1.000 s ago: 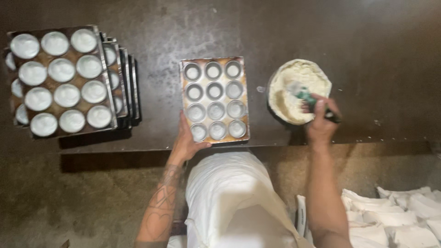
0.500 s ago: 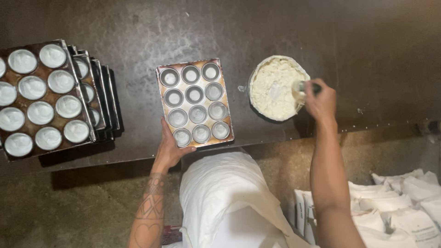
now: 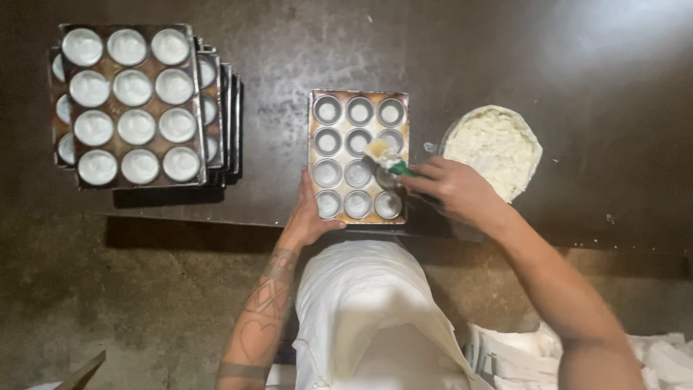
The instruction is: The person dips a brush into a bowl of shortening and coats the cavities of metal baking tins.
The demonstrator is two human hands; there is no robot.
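Head view: right hand (image 3: 458, 191) closed on a green-handled brush (image 3: 386, 160), its loaded tip over the muffin tray (image 3: 359, 155) mid-tabletop. Left hand (image 3: 309, 217) pinches the tray's near-left edge, which sits close to the tabletop rim. Risks: grease drips between cups; a hard stroke tips the tray off.
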